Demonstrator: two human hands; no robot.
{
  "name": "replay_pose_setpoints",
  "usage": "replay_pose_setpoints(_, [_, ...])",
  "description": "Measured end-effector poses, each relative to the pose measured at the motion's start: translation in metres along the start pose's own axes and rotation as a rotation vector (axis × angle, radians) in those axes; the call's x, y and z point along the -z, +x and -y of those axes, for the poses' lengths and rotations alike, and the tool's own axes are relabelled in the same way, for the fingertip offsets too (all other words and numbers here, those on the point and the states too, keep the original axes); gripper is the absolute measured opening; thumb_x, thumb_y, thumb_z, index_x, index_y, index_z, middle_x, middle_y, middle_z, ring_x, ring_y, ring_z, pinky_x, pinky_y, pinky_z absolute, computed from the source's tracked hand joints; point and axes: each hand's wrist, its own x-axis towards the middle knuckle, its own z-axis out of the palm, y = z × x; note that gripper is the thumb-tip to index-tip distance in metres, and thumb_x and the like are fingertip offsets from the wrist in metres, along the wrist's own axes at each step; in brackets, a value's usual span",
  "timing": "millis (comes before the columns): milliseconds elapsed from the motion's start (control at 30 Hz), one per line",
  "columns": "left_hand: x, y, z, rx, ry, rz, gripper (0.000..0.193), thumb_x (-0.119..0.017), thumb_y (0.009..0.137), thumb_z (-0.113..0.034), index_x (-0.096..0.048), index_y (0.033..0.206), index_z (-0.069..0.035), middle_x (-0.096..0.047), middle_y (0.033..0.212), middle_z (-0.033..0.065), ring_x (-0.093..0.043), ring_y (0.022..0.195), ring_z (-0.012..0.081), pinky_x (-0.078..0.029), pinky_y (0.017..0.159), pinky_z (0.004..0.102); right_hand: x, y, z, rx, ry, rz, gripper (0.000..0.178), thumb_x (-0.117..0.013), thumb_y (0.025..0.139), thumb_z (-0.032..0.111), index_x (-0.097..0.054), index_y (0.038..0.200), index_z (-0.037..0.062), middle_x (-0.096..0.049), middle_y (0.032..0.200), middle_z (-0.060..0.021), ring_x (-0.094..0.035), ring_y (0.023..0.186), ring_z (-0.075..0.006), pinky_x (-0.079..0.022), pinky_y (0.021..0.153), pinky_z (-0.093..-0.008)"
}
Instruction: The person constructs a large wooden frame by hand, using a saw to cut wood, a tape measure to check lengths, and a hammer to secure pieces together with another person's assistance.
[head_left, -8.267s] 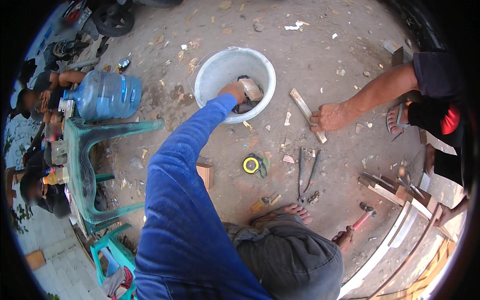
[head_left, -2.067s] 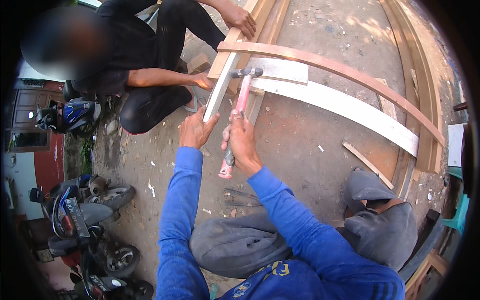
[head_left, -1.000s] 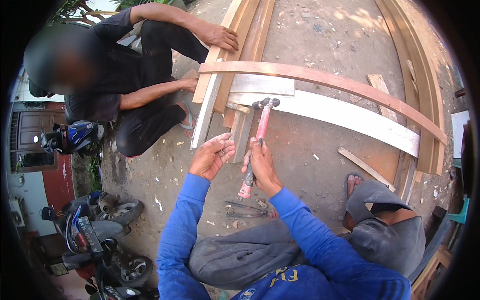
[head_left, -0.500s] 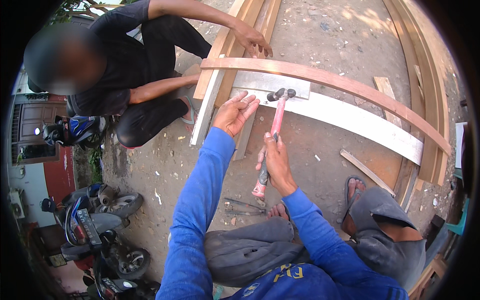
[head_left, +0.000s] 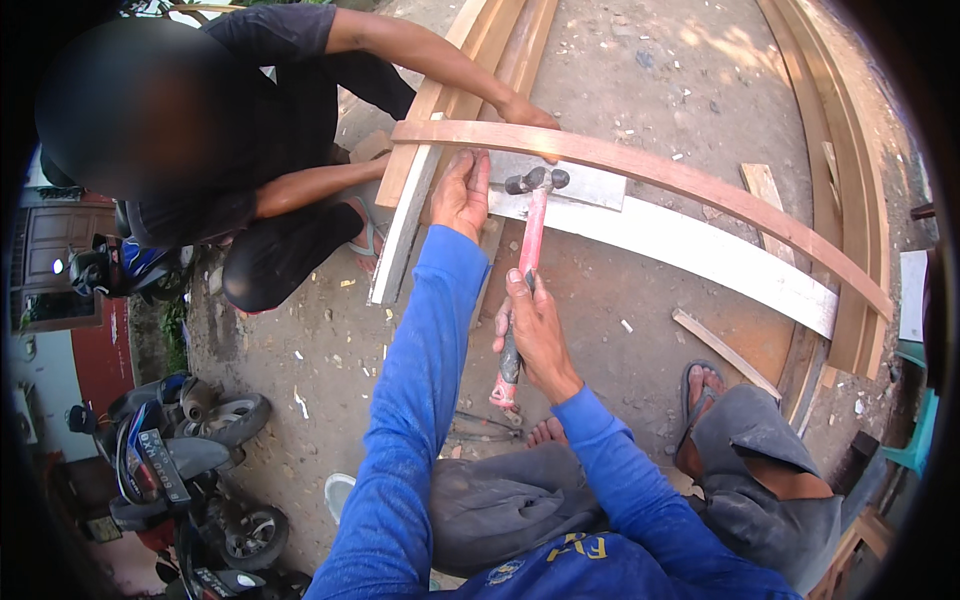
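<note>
My right hand (head_left: 538, 335) is wrapped round the lower handle of a hammer (head_left: 533, 235) with a red shaft, a dark grip and a dark head. The hammer head stands over a short grey board (head_left: 595, 188). My left hand (head_left: 462, 200) is close against the left end of that board, just below a reddish wooden strip (head_left: 640, 163). Its fingers are drawn together; anything between them is too small to make out. Across from me, a co-worker's hand (head_left: 528, 115) reaches down at the far side of the strip, its fingertips near the grey board.
Long timber beams (head_left: 510, 60) run away at the left, and more beams (head_left: 850, 150) at the right. A long white board (head_left: 730, 255) spans between them. A loose wooden batten (head_left: 725, 350) lies on the ground near my foot. Motorbikes (head_left: 190, 450) stand at the left.
My left hand has moved up to the strip and its fingers have come together. The hammer has shifted left and slightly up. The co-worker's hand has lowered toward the grey board.
</note>
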Motion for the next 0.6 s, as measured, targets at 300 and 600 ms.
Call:
replay_pose_setpoints(300, [-0.002,0.008,0.002,0.075,0.056,-0.037,0.038,-0.067,0.094,-0.016,-0.056,0.130,-0.013,-0.056,0.127,0.0014,-0.049,0.114,0.0220,-0.039,0.101,0.0426,0.016,0.031,-0.018,0.105,-0.167,-0.118,0.042,-0.042,0.107,0.048,-0.047,0.099,0.0078,-0.038,0.060,0.0024,-0.036,0.043,-0.0063,-0.034,0.039,-0.0249])
replay_pose_setpoints(600, [0.001,0.009,-0.005,0.095,0.111,-0.001,0.039,-0.069,0.092,-0.021,-0.058,0.129,-0.020,-0.055,0.128,-0.0043,-0.046,0.120,0.0210,-0.032,0.105,0.0480,-0.011,0.050,-0.007,-0.010,0.057,-0.070,0.045,-0.039,0.106,0.055,-0.047,0.096,0.0111,-0.040,0.058,0.0026,-0.038,0.043,-0.0075,-0.035,0.039,-0.0241])
